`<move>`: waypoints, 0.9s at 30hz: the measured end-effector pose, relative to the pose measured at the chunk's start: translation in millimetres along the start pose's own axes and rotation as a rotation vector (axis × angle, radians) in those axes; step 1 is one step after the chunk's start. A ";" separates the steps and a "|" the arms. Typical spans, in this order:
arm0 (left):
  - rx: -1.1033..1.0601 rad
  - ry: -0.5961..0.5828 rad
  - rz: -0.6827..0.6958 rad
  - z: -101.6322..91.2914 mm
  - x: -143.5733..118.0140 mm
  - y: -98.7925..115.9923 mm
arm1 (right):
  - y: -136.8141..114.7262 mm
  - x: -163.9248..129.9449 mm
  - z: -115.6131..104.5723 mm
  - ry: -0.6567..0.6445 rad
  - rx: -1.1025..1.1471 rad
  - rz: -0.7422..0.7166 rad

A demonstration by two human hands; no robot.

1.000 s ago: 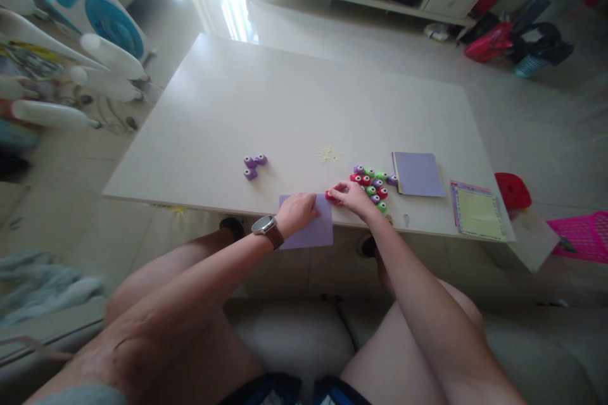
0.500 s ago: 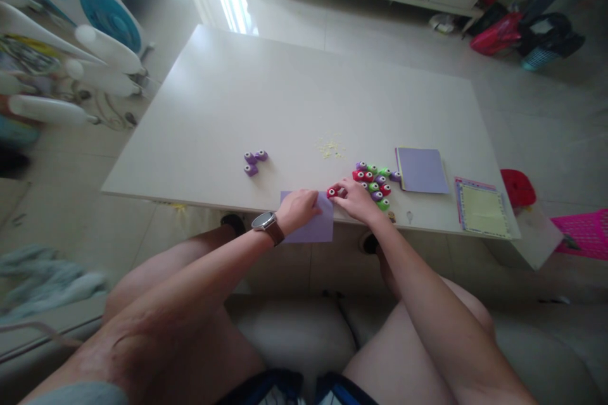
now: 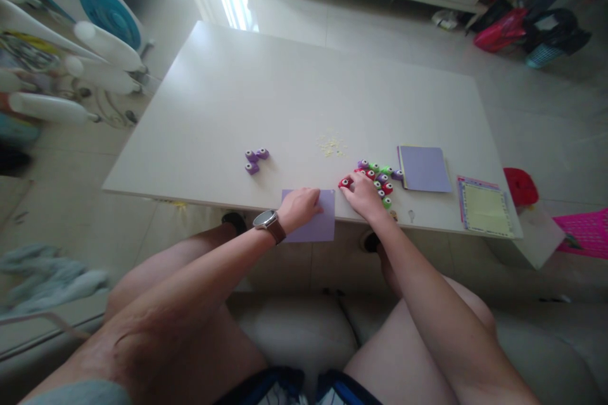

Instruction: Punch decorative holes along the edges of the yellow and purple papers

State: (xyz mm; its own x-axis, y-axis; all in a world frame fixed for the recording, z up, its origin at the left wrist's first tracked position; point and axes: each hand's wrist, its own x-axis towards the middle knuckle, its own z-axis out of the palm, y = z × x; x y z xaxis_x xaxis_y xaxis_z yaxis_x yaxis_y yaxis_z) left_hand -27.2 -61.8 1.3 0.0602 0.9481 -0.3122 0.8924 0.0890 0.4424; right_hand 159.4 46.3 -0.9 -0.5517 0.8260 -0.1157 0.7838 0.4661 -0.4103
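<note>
The red punch (image 3: 344,183) is over the table (image 3: 294,95), near the sheet's far right corner, its ringed button facing up. Its body runs roughly sideways, 1 end out left of the right hand (image 3: 365,195); the exact axis is too small to tell. That hand grips it narrowly between thumb and fingers, the forearm slanting in from the lower right. The sheet (image 3: 313,229), about square, has edges nearly parallel to the table's near edge and overhangs it. The left hand (image 3: 299,207) lies across it, fingers curled, pointing forward and right; whether it pinches I cannot tell. 3 purple punches (image 3: 251,168) stand well left.
</note>
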 end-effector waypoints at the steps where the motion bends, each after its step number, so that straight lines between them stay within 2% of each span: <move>1: -0.001 -0.002 -0.003 -0.3 0.0 0.3 | -0.4 -0.6 -0.9 -0.006 -0.024 0.001; 11: 0.025 -0.070 -0.036 -10.4 -2.6 -2.3 | -24.2 -14.1 -19.4 -0.052 -0.179 -0.051; 17: 0.042 -0.071 -0.033 -11.4 0.1 -8.3 | -27.3 -17.2 -17.2 -0.217 -0.156 -0.125; 22: 0.048 -0.023 -0.059 -8.0 5.6 -9.7 | -29.3 -20.0 -13.6 -0.261 -0.173 -0.090; 27: -0.073 0.095 -0.050 -2.9 12.5 -8.5 | -29.1 -18.6 -11.2 -0.250 -0.164 -0.083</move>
State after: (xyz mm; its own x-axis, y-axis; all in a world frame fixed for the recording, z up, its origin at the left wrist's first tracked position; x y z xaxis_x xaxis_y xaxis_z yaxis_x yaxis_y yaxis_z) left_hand -35.3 -49.8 -3.9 -0.0290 0.9662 -0.2560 0.8583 0.1553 0.4891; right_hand 150.1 20.9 23.3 -0.6531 0.6885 -0.3155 0.7573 0.5908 -0.2784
